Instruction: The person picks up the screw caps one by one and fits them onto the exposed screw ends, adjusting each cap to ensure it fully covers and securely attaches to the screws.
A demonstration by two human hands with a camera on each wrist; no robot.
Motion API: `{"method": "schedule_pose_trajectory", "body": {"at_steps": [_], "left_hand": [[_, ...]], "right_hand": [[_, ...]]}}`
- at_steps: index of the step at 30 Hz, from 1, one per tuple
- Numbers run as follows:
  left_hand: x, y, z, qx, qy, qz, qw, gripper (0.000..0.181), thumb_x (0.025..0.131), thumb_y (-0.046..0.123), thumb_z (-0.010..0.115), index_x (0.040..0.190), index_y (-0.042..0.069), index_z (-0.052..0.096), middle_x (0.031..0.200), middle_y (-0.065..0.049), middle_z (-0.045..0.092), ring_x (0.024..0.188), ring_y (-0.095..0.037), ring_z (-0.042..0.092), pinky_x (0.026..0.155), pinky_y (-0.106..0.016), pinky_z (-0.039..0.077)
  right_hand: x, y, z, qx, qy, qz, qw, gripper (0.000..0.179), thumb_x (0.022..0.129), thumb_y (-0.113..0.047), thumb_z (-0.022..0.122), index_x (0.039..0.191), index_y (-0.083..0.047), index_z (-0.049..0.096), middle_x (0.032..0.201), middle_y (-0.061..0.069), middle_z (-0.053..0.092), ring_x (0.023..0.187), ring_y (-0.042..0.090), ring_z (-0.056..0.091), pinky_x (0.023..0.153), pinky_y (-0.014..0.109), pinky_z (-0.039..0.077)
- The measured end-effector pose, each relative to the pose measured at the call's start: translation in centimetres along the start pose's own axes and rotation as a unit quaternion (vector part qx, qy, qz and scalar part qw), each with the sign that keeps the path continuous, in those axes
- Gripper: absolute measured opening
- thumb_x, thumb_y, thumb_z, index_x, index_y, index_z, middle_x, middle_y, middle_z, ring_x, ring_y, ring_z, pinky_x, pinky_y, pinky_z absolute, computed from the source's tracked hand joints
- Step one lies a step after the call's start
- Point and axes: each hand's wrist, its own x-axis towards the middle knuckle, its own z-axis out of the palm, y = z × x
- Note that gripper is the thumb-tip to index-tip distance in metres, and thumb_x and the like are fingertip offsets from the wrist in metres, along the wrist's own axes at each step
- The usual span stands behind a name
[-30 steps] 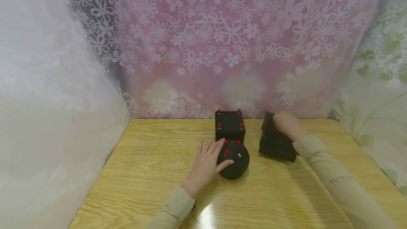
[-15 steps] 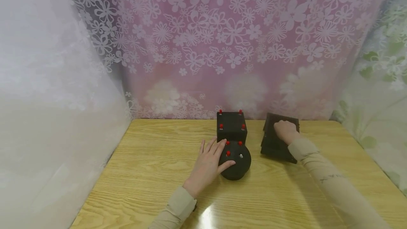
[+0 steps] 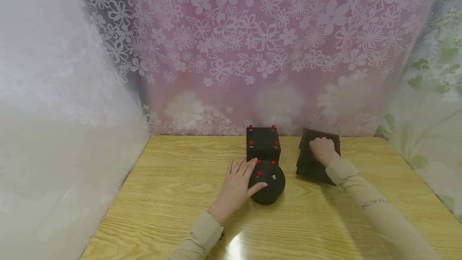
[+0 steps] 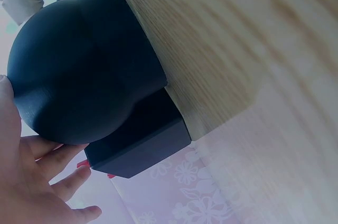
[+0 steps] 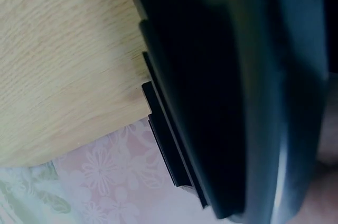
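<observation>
In the head view, my left hand (image 3: pixel 234 189) lies spread on the left side of a round black housing (image 3: pixel 267 191). Its fingers are fairly straight, with the thumb on the top face. Three red-capped switches and one bare silvery switch (image 3: pixel 273 177) stand on that face. The left wrist view shows fingertips against the curved black side (image 4: pixel 79 71). Over at the right, my right hand (image 3: pixel 322 149) is bent down into a black box-like holder (image 3: pixel 314 171), knuckles up. Its fingertips are hidden, also in the right wrist view, where black panels (image 5: pixel 206 97) fill the middle.
A square black box (image 3: pixel 262 137) with red-capped switches at its corners stands directly behind the round housing. All of this is on a wood-grain table (image 3: pixel 173 179). Floral curtains (image 3: pixel 231 51) hang behind the table and at its sides.
My right hand has shifted slightly left and lower at the black holder and is no longer blurred. The head view has moved slightly. The left hand keeps its place on the round housing.
</observation>
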Motion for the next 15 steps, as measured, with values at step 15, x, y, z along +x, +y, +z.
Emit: {"method": "schedule_pose_trajectory", "body": {"at_steps": [15], "left_hand": [[0.01, 0.13, -0.21, -0.002, 0.005, 0.003, 1.0000, 0.080, 0.099, 0.068, 0.041, 0.157, 0.012, 0.039, 0.154, -0.006, 0.048, 0.148, -0.030, 0.037, 0.122, -0.059, 0.022]], "right_hand": [[-0.45, 0.09, 0.29, 0.004, 0.002, -0.001, 1.0000, 0.016, 0.085, 0.012, 0.064, 0.071, 0.004, 0.067, 0.073, 0.024, 0.067, 0.067, 0.042, 0.067, 0.057, 0.055, 0.059]]}}
